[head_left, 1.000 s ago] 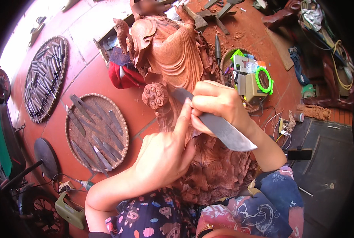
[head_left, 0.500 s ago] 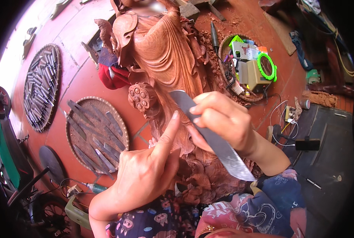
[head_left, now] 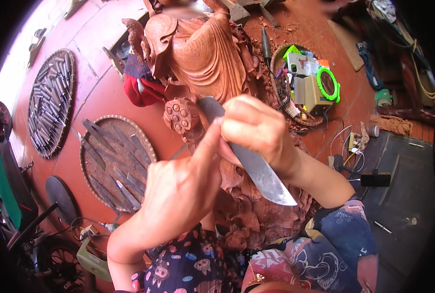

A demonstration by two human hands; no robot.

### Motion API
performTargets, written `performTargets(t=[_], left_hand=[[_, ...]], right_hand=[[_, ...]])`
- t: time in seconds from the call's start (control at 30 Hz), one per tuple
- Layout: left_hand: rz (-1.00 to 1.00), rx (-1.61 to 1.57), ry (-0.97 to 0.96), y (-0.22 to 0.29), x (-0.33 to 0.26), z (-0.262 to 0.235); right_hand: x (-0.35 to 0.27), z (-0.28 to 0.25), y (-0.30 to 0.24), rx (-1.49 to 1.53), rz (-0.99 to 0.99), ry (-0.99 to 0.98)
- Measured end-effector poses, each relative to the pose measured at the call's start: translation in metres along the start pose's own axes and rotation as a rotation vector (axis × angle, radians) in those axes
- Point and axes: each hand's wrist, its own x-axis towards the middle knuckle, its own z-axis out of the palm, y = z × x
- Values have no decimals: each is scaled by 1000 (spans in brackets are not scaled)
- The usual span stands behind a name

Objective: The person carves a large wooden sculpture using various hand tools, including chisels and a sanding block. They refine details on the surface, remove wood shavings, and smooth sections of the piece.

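A red-tiled floor [head_left: 98,97] fills the room, bent at its edges by the fisheye lens. At the left, one round woven basket [head_left: 74,83] is packed with slim metal tools, and nearer the person a woven tray [head_left: 100,171] carries scattered flat blades. A black wheel [head_left: 61,259] stands at lower left. A red cloth [head_left: 141,93] lies beside the carving. At upper right, another basket [head_left: 274,56] holds assorted gear with a bright green ring [head_left: 320,80]. Further right are a dark panel [head_left: 407,195] and a phone [head_left: 376,179] with a white cable.

In the centre, a reddish-brown wooden statue [head_left: 217,68] with draped robes stretches away from the person, a carved seed pod [head_left: 181,117] at its left side.

Both forearms rise from below and the hands meet over the statue. The right hand [head_left: 254,127] is clenched around the middle of a flat grey blade [head_left: 261,176], whose slanted end points to the lower right. The left hand [head_left: 178,188] extends its index finger to the blade beside the right-hand fingers; its other fingers curl under, and whether they hold anything cannot be seen.
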Motion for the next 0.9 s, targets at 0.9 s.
performTargets(t=[0.9], left_hand=[[-1202,177,856,-333,-181,0]], right_hand=[[-47,-23,-16,473,446,25]])
